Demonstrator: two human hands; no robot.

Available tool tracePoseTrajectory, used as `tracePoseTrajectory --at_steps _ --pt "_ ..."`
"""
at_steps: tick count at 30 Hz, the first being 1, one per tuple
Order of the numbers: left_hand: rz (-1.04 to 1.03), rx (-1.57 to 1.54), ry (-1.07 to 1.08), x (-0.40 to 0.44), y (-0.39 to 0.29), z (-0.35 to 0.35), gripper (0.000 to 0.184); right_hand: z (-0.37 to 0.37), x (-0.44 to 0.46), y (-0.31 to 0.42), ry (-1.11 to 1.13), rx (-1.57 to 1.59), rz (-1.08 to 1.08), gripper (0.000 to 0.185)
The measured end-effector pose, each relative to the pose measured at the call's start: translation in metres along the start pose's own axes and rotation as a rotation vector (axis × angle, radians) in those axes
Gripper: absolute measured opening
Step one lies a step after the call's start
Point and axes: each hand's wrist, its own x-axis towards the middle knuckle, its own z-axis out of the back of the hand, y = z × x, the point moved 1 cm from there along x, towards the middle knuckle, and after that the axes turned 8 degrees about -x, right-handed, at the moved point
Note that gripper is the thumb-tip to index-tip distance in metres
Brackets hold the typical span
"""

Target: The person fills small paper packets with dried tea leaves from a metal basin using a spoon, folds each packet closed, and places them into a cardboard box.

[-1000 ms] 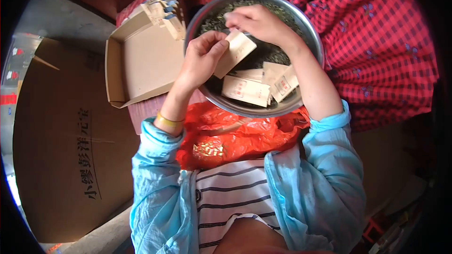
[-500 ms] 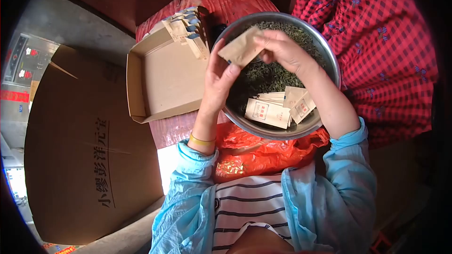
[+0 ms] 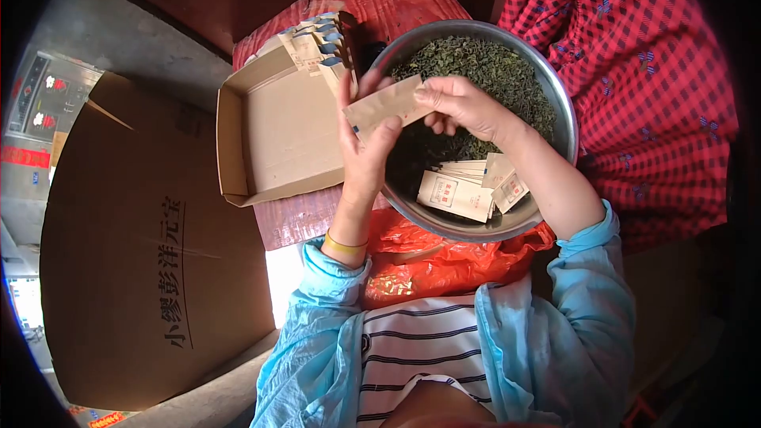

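Observation:
A small brown paper packet [image 3: 388, 107] is held in both hands over the left rim of a metal basin [image 3: 572, 131]. My left hand [image 3: 366, 150] grips its lower left end, thumb on top and fingers behind. The fingers of my right hand [image 3: 464, 107] pinch its upper right corner. Dried green leaves [image 3: 476, 55], like loose tea, fill much of the basin. Printed paper packets [image 3: 456, 194] lie in a fanned stack at the basin's near side. What the held packet contains is hidden.
An open cardboard tray [image 3: 293, 139] stands left of the basin, with several upright packets [image 3: 321, 43] along its far right corner. A big cardboard box [image 3: 151, 254] is farther left. Red plastic bag [image 3: 428, 254] lies below the basin; checked red cloth [image 3: 634, 95] hangs at right.
Both hands have lowered slightly with the packet, which has turned so its flat face lies longer and smoother to view. The right fingers remain at its upper right end.

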Motion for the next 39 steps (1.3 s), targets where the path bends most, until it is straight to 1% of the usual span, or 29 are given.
tracePoseTrajectory --at_steps 1,2,4,5,6,7,8,9,10,11,12,13,15,16,17,19,20,22,24,26,27,29,30,31,33,34,36,37,39 --pt "-0.063 -0.023 -0.065 0.000 0.001 0.000 0.084 0.003 -0.002 0.004 -0.075 -0.048 0.042 0.033" --pt "-0.075 0.058 -0.123 -0.001 0.001 0.000 0.085 0.006 -0.001 0.004 -0.077 -0.046 0.041 0.033" --pt "-0.125 0.406 -0.113 -0.005 -0.002 -0.005 0.082 0.013 -0.001 0.009 -0.152 -0.300 0.268 0.038" --pt "-0.140 0.719 0.008 -0.004 -0.001 0.001 0.081 0.012 -0.002 0.012 -0.225 -0.349 0.288 0.043" --pt "-0.276 0.985 0.061 -0.003 -0.006 -0.004 0.082 0.013 -0.003 0.015 -0.225 -0.348 0.288 0.043" --pt "-0.414 1.249 0.115 -0.003 -0.010 -0.009 0.084 0.015 -0.003 0.018 -0.344 -0.488 0.365 0.045" --pt "-0.428 1.458 0.098 -0.005 -0.017 -0.013 0.089 0.017 -0.005 0.023 -0.462 -0.629 0.443 0.046" --pt "-0.427 1.459 0.096 -0.004 -0.021 -0.015 0.089 0.020 -0.009 0.031 -0.492 -0.711 0.398 0.046" --pt "-0.370 1.481 0.176 -0.003 -0.024 -0.015 0.090 0.021 -0.011 0.034 -0.490 -0.710 0.399 0.046" --pt "-0.307 1.502 0.258 -0.003 -0.026 -0.015 0.090 0.020 -0.013 0.035 -0.540 -0.814 0.432 0.044" --pt "-0.317 1.363 0.278 -0.001 -0.026 -0.017 0.089 0.017 -0.016 0.034 -0.587 -0.916 0.462 0.042" --pt "-0.312 1.367 0.278 0.001 -0.022 -0.015 0.089 0.013 -0.018 0.034 -0.583 -0.911 0.460 0.042" --pt "-0.100 0.912 0.294 0.005 -0.012 -0.012 0.085 0.004 -0.021 0.037 -0.576 -1.019 0.537 0.039" --pt "-0.046 0.926 0.274 0.003 -0.013 -0.014 0.079 0.000 -0.021 0.035 -0.586 -1.026 0.620 0.039" --pt "-0.044 0.925 0.280 0.002 -0.012 -0.013 0.079 -0.002 -0.021 0.034 -0.591 -1.026 0.616 0.039" --pt "0.089 0.789 0.280 0.000 -0.007 -0.007 0.074 -0.004 -0.021 0.032 -0.560 -1.039 0.634 0.040" --pt "0.093 0.787 0.282 0.000 -0.006 -0.005 0.074 -0.003 -0.020 0.030 -0.528 -1.028 0.592 0.043" --pt "0.203 0.782 0.296 -0.001 -0.004 -0.002 0.072 -0.002 -0.019 0.031 -0.493 -1.009 0.555 0.045" --pt "0.191 0.798 0.275 -0.002 -0.001 -0.001 0.072 0.000 -0.020 0.036 -0.457 -0.991 0.524 0.047" --pt "0.175 0.813 0.255 -0.003 0.001 -0.003 0.073 0.004 -0.025 0.040 -0.367 -1.021 0.417 0.048" --pt "0.124 0.858 0.234 -0.005 0.001 -0.004 0.073 0.005 -0.026 0.041 -0.366 -1.020 0.419 0.048" --pt "0.072 0.905 0.212 -0.006 0.000 -0.006 0.074 0.007 -0.028 0.045 -0.424 -0.877 0.572 0.045" --pt "0.077 0.863 0.191 -0.006 -0.002 -0.008 0.074 0.009 -0.031 0.049 -0.383 -0.879 0.543 0.039" --pt "0.080 0.819 0.171 -0.005 -0.002 -0.009 0.075 0.009 -0.030 0.048 -0.382 -0.879 0.544 0.039" --pt "0.038 0.865 0.182 -0.006 -0.002 -0.008 0.075 0.007 -0.027 0.045 -0.362 -0.889 0.761 0.033" --pt "-0.003 0.911 0.193 -0.006 -0.001 -0.007 0.074 0.004 -0.027 0.044 -0.362 -0.889 0.761 0.033" --pt "-0.027 0.928 0.202 -0.006 0.001 -0.004 0.074 -0.003 -0.028 0.043 -0.409 -0.940 0.748 0.023" --pt "-0.052 0.944 0.210 -0.006 0.002 -0.004 0.074 -0.003 -0.027 0.039 -0.408 -0.940 0.746 0.023" --pt "-0.051 0.943 0.221 -0.006 0.000 -0.007 0.074 -0.005 -0.024 0.031 -0.298 -0.982 0.652 0.020"
